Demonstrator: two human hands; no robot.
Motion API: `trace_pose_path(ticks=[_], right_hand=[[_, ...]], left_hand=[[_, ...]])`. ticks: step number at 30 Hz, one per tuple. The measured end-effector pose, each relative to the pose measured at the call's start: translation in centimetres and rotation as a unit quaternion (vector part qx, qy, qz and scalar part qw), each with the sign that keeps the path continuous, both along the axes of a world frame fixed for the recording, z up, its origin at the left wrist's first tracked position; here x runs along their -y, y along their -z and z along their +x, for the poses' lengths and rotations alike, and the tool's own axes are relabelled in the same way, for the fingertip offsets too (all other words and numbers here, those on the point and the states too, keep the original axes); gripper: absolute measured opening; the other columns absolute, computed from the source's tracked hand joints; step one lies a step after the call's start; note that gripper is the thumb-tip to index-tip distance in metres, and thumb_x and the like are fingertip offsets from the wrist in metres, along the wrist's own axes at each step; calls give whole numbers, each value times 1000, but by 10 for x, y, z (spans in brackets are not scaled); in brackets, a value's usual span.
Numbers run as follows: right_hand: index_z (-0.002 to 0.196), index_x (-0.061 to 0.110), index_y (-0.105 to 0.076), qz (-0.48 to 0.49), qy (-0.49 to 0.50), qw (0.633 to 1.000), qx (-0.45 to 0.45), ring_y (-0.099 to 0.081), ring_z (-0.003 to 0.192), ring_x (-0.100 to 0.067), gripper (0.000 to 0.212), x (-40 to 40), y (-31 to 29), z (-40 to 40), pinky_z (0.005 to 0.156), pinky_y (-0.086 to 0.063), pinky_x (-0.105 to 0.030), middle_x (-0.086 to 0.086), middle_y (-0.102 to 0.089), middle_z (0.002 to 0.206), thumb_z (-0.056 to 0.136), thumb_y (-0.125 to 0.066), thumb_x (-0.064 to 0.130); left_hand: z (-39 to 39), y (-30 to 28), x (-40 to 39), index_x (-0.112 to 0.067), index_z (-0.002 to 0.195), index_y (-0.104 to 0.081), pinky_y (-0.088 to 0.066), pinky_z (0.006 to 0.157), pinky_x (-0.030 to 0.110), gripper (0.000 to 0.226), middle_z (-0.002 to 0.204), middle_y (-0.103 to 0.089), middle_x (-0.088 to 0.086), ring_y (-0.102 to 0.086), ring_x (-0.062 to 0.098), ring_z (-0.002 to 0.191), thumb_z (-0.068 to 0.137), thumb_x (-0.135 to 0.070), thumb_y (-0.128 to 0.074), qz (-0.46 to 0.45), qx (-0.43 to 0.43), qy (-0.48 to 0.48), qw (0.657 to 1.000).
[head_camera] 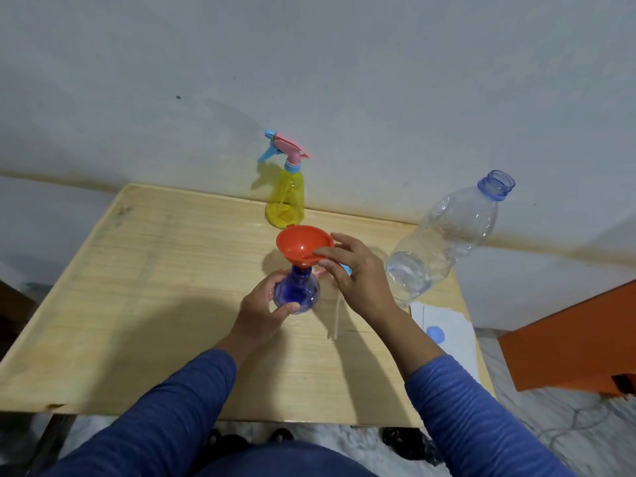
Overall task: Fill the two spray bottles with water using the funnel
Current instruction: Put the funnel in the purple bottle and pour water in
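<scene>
Two hands worked at the table's (137, 270) middle: the left hand (263, 306) curled round the blue spray bottle (297, 291), while the right hand (354, 270) pinched the rim of the red funnel (301, 247) seated in its neck. The yellow spray bottle (285, 197) stood capped by the wall, and the open water bottle (444, 235) stood just right of the right hand.

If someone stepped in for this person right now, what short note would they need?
Left hand grips the blue spray bottle, upright on the table.
Right hand pinches the rim of the orange funnel, seated in that bottle's neck.
Yellow spray bottle stands behind, sprayer on.
Clear water bottle, uncapped and partly full, stands to the right.
Left: pour into both bottles; fill levels unclear.
</scene>
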State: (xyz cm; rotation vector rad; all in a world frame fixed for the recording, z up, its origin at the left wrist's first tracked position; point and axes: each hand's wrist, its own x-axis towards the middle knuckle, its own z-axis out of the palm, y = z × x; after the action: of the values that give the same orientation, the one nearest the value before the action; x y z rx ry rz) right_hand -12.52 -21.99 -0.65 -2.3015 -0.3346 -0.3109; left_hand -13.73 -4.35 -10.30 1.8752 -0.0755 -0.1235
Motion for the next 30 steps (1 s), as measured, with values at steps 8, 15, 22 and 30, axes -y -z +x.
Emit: trace_pose_path(ticks=[8,15,22,30], right_hand=[[102,12,-72,135,49,990,10,-60,99,-5,18,3,-19,21,87,-41,-6,1,-68,105,87,-63,13],[103,15,-73,122,58,985,-109,-65,91,-19,18,-2,13,62,84,-51,-21,1,-69,102,88,-62,12],[107,11,-71,30,3,977,-212,-59,104,-19,21,-13,46,86,93,-41,-19,-9,-67,113,89,-60,12],[108,14,-70,89,107,969,-205,-61,66,-14,22,-4,45,91,57,-48,-12,-5,-68,93,93,-54,12]], left_hand=[[1,0,-1,-39,118,-48,-42,89,9,57,111,-49,-36,-53,-11,102,65,-32,-69,10,12,0,1000],[4,3,1,-29,125,-50,-36,82,0,69,115,-45,-38,-54,-4,101,63,-57,-64,36,55,-5,998],[6,8,0,-46,117,-43,-40,80,2,61,112,-58,-13,-61,8,101,68,-30,-76,12,4,-14,1000],[6,6,-1,-59,112,-39,-45,86,10,62,117,-53,-17,-58,9,106,70,-31,-75,10,9,-9,1000]])
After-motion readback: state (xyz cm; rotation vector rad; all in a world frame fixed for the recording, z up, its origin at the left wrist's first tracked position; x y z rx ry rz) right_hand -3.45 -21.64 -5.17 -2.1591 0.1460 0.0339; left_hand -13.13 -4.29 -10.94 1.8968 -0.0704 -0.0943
